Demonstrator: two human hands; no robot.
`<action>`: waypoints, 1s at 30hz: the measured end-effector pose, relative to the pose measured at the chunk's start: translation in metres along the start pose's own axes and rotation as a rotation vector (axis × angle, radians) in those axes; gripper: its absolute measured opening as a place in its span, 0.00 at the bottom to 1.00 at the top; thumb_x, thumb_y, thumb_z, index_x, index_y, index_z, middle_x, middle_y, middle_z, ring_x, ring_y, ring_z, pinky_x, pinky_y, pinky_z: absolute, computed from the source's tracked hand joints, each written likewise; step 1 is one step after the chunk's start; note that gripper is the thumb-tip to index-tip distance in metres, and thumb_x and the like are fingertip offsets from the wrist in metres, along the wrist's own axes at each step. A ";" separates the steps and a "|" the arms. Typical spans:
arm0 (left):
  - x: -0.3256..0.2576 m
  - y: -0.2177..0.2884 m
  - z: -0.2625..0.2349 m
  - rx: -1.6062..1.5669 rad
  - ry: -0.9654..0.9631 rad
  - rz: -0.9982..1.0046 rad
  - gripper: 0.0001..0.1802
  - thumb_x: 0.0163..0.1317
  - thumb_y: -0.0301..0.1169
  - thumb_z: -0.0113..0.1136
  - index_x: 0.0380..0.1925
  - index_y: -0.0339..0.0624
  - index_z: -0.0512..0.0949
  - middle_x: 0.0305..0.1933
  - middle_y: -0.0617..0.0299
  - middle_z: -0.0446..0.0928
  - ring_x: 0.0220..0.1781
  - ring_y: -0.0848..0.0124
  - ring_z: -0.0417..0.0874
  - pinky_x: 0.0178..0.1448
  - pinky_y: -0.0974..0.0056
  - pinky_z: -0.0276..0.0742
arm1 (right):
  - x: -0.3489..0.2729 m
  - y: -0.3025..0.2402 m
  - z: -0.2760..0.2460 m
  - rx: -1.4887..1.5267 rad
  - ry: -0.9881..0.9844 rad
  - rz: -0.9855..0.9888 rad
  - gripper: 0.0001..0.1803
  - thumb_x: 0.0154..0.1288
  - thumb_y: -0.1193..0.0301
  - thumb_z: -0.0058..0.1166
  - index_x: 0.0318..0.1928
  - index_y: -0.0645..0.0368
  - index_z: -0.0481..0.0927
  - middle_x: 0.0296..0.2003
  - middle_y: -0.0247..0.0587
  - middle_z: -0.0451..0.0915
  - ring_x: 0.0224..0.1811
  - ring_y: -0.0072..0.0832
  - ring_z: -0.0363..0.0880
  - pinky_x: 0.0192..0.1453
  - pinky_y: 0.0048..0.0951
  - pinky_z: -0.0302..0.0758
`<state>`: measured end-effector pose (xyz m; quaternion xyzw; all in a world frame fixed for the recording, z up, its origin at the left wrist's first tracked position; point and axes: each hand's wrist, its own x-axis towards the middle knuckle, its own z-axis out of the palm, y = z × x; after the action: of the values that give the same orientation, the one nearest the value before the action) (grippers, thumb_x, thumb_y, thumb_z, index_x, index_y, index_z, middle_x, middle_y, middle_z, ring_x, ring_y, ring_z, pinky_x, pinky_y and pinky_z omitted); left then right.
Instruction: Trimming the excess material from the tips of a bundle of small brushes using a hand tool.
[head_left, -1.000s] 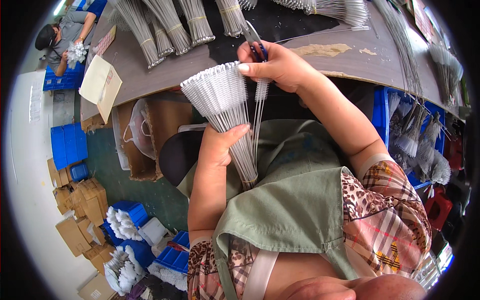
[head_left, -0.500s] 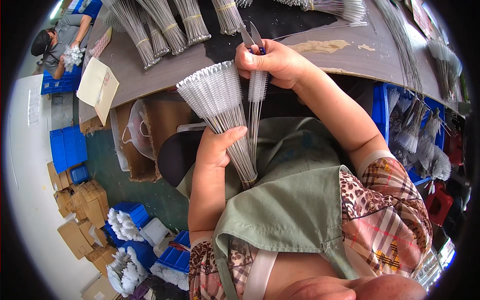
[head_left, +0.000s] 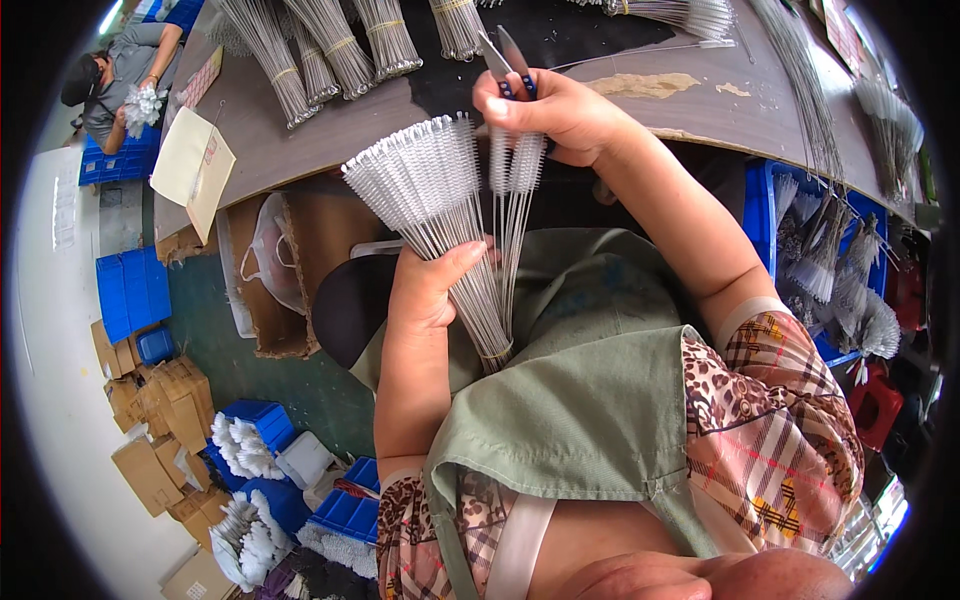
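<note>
Brush bundles crowd the table; its right part seems open.

Green apron, leopard-and-plaid patterned sleeves

Right hand lower — brushes regripped

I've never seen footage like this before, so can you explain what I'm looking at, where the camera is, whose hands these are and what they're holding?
The camera sits on a person's head and looks down with a fisheye lens, so straight edges curve. The left hand grips a fanned bundle of thin wire brushes with white bristle tips, stems bound low over the green apron. The right hand pinches a few of the brush tips and also holds small blue-handled scissors. Beyond lies a grey worktable with more tied brush bundles. Blue crates and cardboard boxes stand on the floor. Another person works at upper left.
</note>
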<state>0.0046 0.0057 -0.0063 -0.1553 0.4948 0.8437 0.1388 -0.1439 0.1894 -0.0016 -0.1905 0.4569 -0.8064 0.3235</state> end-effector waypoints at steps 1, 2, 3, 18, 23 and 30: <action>0.000 -0.002 0.001 0.001 -0.001 0.000 0.18 0.48 0.20 0.63 0.42 0.33 0.75 0.37 0.56 0.79 0.36 0.68 0.81 0.43 0.62 0.80 | -0.002 0.003 -0.007 0.077 -0.023 0.008 0.14 0.51 0.63 0.68 0.31 0.54 0.76 0.24 0.25 0.71 0.27 0.17 0.68 0.35 0.21 0.67; -0.001 -0.004 0.001 -0.011 -0.002 -0.013 0.18 0.49 0.20 0.63 0.42 0.32 0.75 0.37 0.55 0.79 0.35 0.67 0.81 0.43 0.61 0.81 | -0.004 0.004 -0.012 0.154 -0.046 0.016 0.14 0.52 0.63 0.67 0.31 0.55 0.76 0.24 0.26 0.71 0.28 0.17 0.69 0.36 0.21 0.67; 0.000 -0.005 0.000 -0.020 -0.002 -0.025 0.17 0.49 0.20 0.63 0.41 0.32 0.75 0.36 0.54 0.79 0.35 0.66 0.81 0.42 0.61 0.81 | -0.004 0.002 -0.008 0.045 -0.066 -0.025 0.13 0.59 0.63 0.60 0.32 0.56 0.71 0.23 0.26 0.66 0.26 0.18 0.64 0.33 0.20 0.63; 0.000 -0.006 0.009 0.039 -0.044 -0.022 0.19 0.48 0.20 0.61 0.43 0.33 0.74 0.37 0.56 0.79 0.36 0.68 0.80 0.44 0.63 0.79 | -0.007 -0.009 -0.007 -0.059 -0.104 0.042 0.15 0.56 0.61 0.63 0.34 0.57 0.74 0.26 0.28 0.70 0.31 0.19 0.69 0.39 0.20 0.65; -0.003 -0.006 0.020 0.011 -0.018 -0.004 0.20 0.47 0.21 0.62 0.44 0.34 0.74 0.37 0.59 0.78 0.36 0.70 0.80 0.44 0.64 0.78 | -0.012 -0.015 0.001 -0.083 -0.065 0.039 0.16 0.56 0.60 0.62 0.36 0.57 0.73 0.27 0.30 0.72 0.31 0.19 0.70 0.40 0.21 0.66; -0.004 -0.010 0.015 0.064 0.014 -0.006 0.20 0.47 0.24 0.62 0.42 0.31 0.73 0.37 0.53 0.78 0.35 0.65 0.80 0.43 0.62 0.79 | -0.017 -0.014 -0.009 -0.036 -0.163 0.009 0.17 0.58 0.58 0.60 0.28 0.56 0.71 0.25 0.32 0.70 0.29 0.23 0.71 0.42 0.26 0.67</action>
<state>0.0098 0.0230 -0.0058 -0.1583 0.5219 0.8260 0.1428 -0.1418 0.2119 0.0056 -0.2591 0.4444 -0.7784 0.3599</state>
